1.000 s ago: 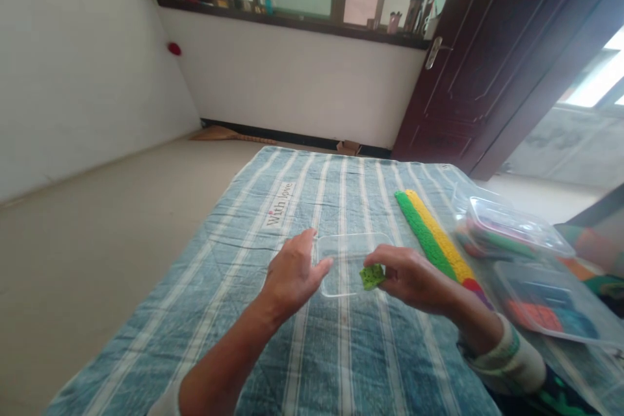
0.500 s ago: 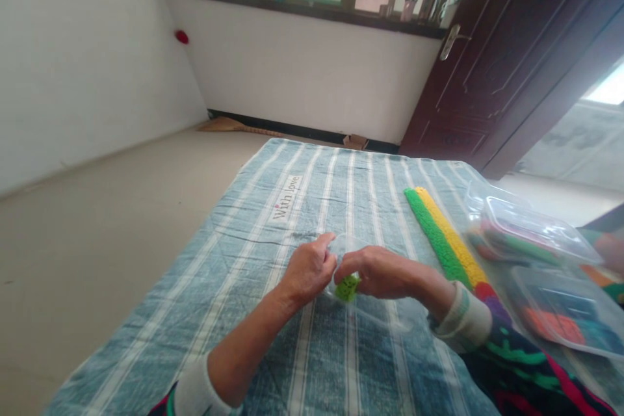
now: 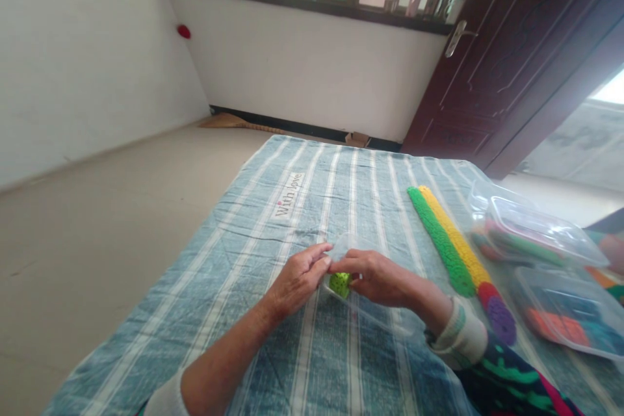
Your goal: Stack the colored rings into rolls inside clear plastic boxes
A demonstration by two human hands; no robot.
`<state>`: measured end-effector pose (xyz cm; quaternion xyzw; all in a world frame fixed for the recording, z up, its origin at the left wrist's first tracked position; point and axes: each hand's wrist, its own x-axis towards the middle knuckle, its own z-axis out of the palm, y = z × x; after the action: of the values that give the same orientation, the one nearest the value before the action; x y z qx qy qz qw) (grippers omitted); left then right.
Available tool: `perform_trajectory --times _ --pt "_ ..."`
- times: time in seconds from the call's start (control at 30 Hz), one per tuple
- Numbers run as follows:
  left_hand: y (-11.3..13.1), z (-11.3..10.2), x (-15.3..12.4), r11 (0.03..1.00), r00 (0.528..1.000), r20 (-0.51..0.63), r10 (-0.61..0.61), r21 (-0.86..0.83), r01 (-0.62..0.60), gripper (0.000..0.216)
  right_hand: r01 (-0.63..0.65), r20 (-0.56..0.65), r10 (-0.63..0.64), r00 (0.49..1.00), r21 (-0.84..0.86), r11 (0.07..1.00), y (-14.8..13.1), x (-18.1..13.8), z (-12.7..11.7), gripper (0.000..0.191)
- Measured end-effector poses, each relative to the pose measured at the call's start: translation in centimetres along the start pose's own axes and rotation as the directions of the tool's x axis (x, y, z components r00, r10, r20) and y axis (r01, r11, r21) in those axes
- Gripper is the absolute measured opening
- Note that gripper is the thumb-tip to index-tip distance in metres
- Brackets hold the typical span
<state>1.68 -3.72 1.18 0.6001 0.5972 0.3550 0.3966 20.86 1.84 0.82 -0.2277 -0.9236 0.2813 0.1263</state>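
My right hand [image 3: 377,278] pinches a small green beaded piece [image 3: 340,284] over the near left corner of a clear plastic lid [image 3: 363,247] that lies on the striped blue cloth [image 3: 302,208]. My left hand [image 3: 296,283] meets it from the left, its fingers curled and touching the lid's edge and the green piece. Right of the hands lie long beaded strips, one green [image 3: 441,244] and one yellow [image 3: 458,244], ending in red and purple pieces [image 3: 497,312].
Clear plastic boxes [image 3: 541,227] with coloured pieces stand at the cloth's right edge, another [image 3: 560,312] nearer me. Bare floor [image 3: 97,208] lies to the left. A dark wooden door [image 3: 511,45] and a window sill with bottles are behind.
My right hand carried the green piece leftward and towards me, to the lid's near left corner. My left hand closed in until the fingertips met. The camera tilted slightly.
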Motion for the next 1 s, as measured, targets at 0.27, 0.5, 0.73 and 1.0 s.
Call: perform_trajectory --times 0.27,0.5,0.73,1.0 --pt "-0.5 0.7 -0.4 0.993 0.999 0.029 -0.025 -0.116 0.028 0.051 -0.021 -0.113 0.040 0.993 0.161 0.987 -0.5 -0.4 0.2 0.055" --pt "-0.4 2.0 -0.9 0.996 0.999 -0.023 0.036 -0.076 -0.038 0.065 -0.048 -0.149 0.079 0.986 0.197 0.979 -0.5 -0.3 0.5 0.049" --pt "0.0 3.0 -0.9 0.981 0.972 -0.140 0.187 0.079 -0.177 0.044 -0.131 -0.135 0.154 0.979 0.168 0.977 -0.2 -0.2 0.7 0.043" --pt "0.2 1.7 0.8 0.925 0.975 -0.101 0.196 0.348 -0.150 0.031 -0.262 -0.146 0.286 0.947 0.164 0.951 0.1 0.4 0.7 0.033"
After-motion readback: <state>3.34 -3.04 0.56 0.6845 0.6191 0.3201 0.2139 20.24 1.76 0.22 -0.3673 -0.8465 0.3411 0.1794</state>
